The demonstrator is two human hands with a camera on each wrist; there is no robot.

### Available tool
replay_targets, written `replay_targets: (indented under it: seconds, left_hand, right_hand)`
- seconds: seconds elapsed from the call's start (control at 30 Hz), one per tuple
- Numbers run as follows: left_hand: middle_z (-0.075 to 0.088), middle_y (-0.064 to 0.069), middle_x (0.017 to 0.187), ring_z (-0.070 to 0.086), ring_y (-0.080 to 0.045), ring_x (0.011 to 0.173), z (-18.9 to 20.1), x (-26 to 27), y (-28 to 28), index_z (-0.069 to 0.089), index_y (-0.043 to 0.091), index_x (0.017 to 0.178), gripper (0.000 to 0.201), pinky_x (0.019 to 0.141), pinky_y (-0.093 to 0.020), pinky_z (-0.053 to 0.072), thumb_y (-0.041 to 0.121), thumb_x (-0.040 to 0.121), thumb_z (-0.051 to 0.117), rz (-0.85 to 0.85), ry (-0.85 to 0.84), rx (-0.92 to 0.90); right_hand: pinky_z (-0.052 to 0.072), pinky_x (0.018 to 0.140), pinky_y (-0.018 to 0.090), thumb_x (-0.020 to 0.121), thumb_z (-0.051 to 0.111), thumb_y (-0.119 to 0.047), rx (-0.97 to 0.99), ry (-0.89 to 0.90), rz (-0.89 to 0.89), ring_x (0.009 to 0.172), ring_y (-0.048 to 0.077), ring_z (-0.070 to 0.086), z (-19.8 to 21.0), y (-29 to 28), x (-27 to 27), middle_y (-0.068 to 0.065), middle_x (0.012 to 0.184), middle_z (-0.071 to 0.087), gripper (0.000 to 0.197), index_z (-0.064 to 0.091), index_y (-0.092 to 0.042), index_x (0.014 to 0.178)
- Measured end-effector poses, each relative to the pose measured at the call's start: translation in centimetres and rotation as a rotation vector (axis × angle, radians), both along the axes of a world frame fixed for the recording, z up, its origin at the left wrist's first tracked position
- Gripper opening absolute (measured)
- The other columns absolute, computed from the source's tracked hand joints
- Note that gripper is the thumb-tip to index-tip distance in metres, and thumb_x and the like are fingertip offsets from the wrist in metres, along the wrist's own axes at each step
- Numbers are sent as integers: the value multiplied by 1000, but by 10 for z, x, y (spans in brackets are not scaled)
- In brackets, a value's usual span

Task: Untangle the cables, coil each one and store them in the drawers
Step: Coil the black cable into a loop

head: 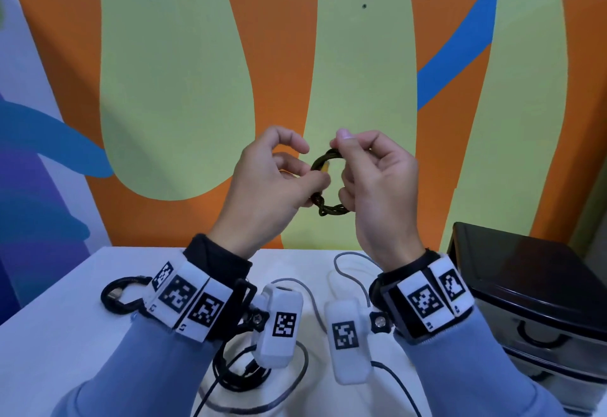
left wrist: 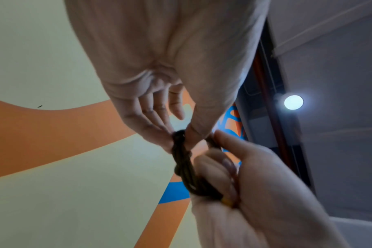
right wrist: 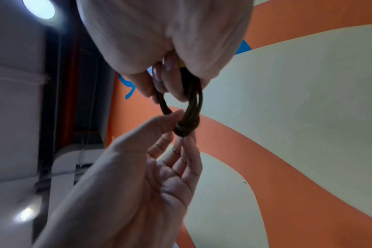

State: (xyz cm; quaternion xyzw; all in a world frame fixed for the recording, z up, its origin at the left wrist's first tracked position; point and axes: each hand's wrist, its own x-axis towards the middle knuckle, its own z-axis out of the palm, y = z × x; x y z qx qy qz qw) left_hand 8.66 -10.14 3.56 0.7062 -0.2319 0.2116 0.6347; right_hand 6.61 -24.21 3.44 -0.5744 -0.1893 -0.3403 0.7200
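A small coil of dark olive braided cable (head: 329, 209) with a yellow plug end is held up in front of the wall by both hands. My left hand (head: 305, 186) pinches the coil's wrapped lower-left side between thumb and fingers. My right hand (head: 345, 166) grips the right side, with the thumb on top. In the left wrist view the left hand (left wrist: 176, 132) pinches the coil (left wrist: 184, 167) at its knotted end, and the right hand (left wrist: 234, 181) holds the yellow-tipped end. From the right wrist, the right hand (right wrist: 172, 80) curls round the coil (right wrist: 191, 109), which the left hand (right wrist: 176, 127) meets from below.
On the white table (head: 65, 334) lie a coiled black cable (head: 118, 295) at the left, a loose grey cable (head: 348, 273) in the middle and a black cable bundle (head: 239, 374) near me. A dark drawer unit (head: 525, 285) stands at the right, its drawers closed.
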Motion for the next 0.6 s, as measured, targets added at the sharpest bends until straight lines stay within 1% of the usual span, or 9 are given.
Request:
replay_targets:
  seconds: [0.03,0.1,0.17,0.23,0.33,0.4,0.47,0.53,0.6]
  left_hand:
    - [73,2,73,70,-22,61,0,0,-1,64,21,110,36,75,-52,65,8,82,82,54,-20,42]
    - [78,-1,75,74,-22,67,1,0,0,68,27,117,35,80,-48,64,12,85,74,76,-18,91]
    - [80,-8,82,72,-20,73,4,-1,6,72,23,121,33,85,-41,60,8,91,72,-49,33,63]
    - [81,-12,93,69,-20,81,7,-2,15,74,21,123,30,92,-44,54,13,94,77,-187,91,31]
    - [80,-14,96,68,-17,86,4,1,22,72,23,125,30,92,-43,55,19,96,78,-190,83,81]
    - [80,-9,86,65,-16,79,3,7,26,69,25,122,30,82,-39,53,20,95,79,-73,-4,192]
    - [78,-2,78,65,-17,72,3,13,33,66,26,111,24,74,-35,52,21,92,81,46,-62,301]
    - [78,0,76,70,-23,73,2,22,48,64,24,100,20,77,-44,60,21,91,82,94,-43,361]
    - [78,-1,76,74,-25,75,-4,33,65,65,23,96,18,81,-50,62,21,91,82,119,19,434]
  right_hand:
    - [23,47,24,103,67,-16,-42,-19,-12,45,12,23,-1,3,0,-6,52,36,22,64,-4,85]
    - [25,47,25,103,66,-17,-49,-9,2,45,12,26,-4,6,1,-7,52,38,19,65,-6,87]
    - [28,46,24,104,63,-16,30,64,57,48,12,26,-4,5,4,-8,53,34,13,64,-9,93]
    - [30,46,22,106,60,-16,125,155,143,51,12,26,-4,2,7,-7,57,30,8,61,-9,102]
    - [39,53,23,106,60,-21,144,260,208,52,11,33,-8,0,12,-4,61,31,14,62,-11,97]
    - [49,64,28,106,62,-25,78,296,196,53,14,44,-12,1,15,0,64,40,19,62,-13,90]
    - [54,75,34,104,64,-26,-33,316,159,65,17,59,-16,2,17,4,73,53,16,65,-13,94]
    - [56,80,36,102,67,-31,-198,363,88,81,18,66,-22,0,21,5,86,66,15,69,-17,101]
    - [56,81,37,97,72,-39,-399,424,-13,85,15,66,-37,-2,27,6,97,72,17,73,-23,102]
